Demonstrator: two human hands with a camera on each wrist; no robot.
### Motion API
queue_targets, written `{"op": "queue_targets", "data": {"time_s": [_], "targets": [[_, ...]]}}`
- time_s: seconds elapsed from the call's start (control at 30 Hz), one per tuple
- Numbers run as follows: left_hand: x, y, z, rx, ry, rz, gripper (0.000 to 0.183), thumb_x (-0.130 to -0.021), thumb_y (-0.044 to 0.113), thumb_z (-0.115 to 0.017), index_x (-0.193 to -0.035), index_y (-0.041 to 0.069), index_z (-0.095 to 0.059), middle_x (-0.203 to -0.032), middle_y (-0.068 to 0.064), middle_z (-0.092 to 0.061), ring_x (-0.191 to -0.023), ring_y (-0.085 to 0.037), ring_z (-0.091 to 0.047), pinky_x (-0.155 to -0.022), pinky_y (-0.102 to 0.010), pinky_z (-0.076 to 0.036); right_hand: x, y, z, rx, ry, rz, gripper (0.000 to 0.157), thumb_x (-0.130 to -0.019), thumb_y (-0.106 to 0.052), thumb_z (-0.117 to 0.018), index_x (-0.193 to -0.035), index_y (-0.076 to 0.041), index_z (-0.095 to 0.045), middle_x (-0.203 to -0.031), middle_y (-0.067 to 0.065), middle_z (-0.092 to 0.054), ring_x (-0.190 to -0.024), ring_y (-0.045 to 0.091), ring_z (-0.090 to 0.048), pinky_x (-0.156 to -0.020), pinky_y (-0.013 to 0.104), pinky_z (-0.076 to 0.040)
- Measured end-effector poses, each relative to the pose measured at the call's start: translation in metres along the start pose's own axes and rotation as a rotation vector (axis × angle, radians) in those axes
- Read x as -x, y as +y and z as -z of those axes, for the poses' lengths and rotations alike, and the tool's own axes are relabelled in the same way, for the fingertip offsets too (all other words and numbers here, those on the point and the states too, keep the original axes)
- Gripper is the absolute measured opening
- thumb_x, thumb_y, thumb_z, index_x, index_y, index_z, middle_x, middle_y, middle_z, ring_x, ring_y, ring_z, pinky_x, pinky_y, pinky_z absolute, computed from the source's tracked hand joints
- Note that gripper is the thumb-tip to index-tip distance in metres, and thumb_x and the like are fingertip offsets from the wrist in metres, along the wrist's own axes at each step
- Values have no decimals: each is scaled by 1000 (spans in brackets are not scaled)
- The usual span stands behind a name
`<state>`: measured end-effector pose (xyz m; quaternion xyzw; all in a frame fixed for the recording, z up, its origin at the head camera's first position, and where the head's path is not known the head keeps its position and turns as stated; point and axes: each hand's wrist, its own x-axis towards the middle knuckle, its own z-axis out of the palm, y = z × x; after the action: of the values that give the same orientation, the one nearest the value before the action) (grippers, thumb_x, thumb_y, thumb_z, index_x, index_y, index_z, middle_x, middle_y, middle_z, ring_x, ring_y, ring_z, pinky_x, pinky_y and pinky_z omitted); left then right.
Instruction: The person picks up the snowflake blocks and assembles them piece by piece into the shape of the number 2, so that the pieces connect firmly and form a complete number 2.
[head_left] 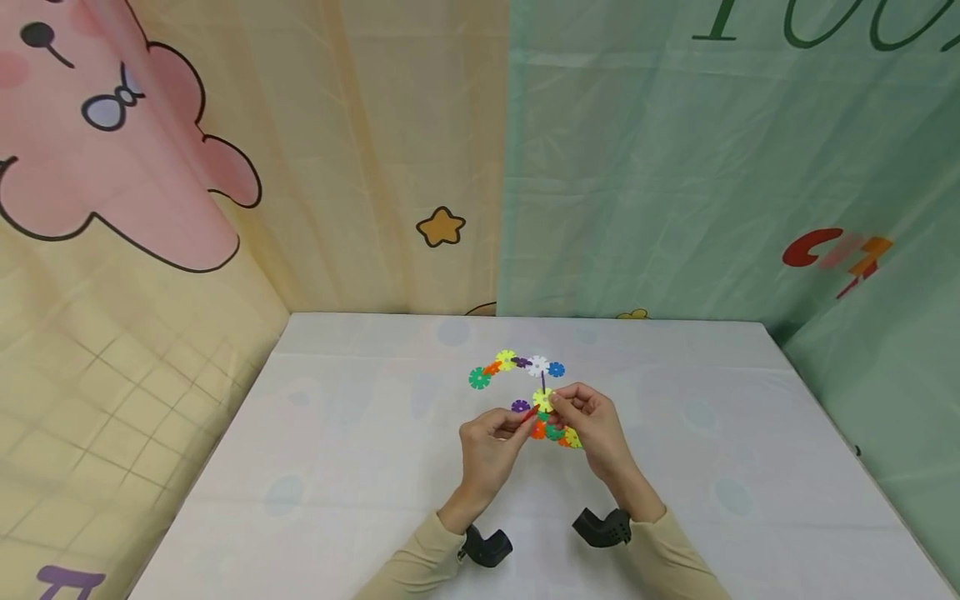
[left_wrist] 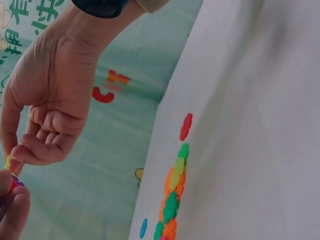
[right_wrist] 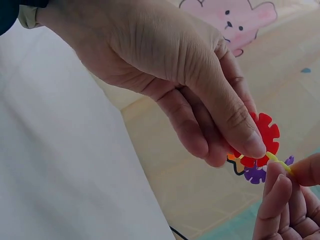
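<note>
My left hand (head_left: 487,454) pinches a red notched plastic disc (right_wrist: 268,134) between thumb and fingers. Just to its right, my right hand (head_left: 597,429) pinches a yellow notched disc (head_left: 543,400), seen edge-on in the right wrist view. Red and yellow meet closely between the fingertips; whether they are slotted together is hidden. A purple disc (right_wrist: 255,174) shows just behind them, and another purple disc (head_left: 543,382) stands edge-on above the yellow one. In the left wrist view, only the left fingertips (left_wrist: 15,215) enter the lower left corner.
Beyond the hands lies a curved row with a green disc (head_left: 479,378), a white disc (head_left: 537,366) and a blue disc (head_left: 556,369). Several more discs, among them an orange one (head_left: 538,430), lie partly behind my hands on the white table (head_left: 360,467). Curtains (head_left: 375,167) border the table.
</note>
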<state>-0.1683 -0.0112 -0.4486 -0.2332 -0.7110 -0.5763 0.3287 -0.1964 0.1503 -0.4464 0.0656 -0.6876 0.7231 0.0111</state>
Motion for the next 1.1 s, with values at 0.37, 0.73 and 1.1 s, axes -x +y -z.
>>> {"op": "queue_targets", "data": {"time_s": [0.37, 0.73, 1.1], "targets": [[2, -4, -2, 58, 24, -27, 13, -69, -15, -76, -79, -11, -69, -70, -17, -66, -54, -23, -64, -52, -22, -53, -1, -2, -1, -4, -47, 24, 19, -91, -7, -65, -91, 10, -58, -78, 24, -61, -62, 18, -60, -60, 24, -53], [10, -34, -4, 21, 62, -102, 16, -68, -11, -79, -82, -8, -71, -71, -13, -66, -57, -18, -64, -54, -20, -53, 2, 3, -6, 55, 3, -54, 27, -90, -18, -67, -105, 3, -59, -95, 14, -68, -88, 32, -66, -80, 43, -53], [16, -47, -7, -13, 83, -116, 16, -71, -9, -78, -85, -2, -73, -75, -6, -63, -62, -15, -62, -56, -19, -53, -1, 1, -12, -62, -49, -188, 35, -85, -9, -72, -108, 7, -51, -95, 14, -70, -87, 26, -68, -88, 42, -50]]}}
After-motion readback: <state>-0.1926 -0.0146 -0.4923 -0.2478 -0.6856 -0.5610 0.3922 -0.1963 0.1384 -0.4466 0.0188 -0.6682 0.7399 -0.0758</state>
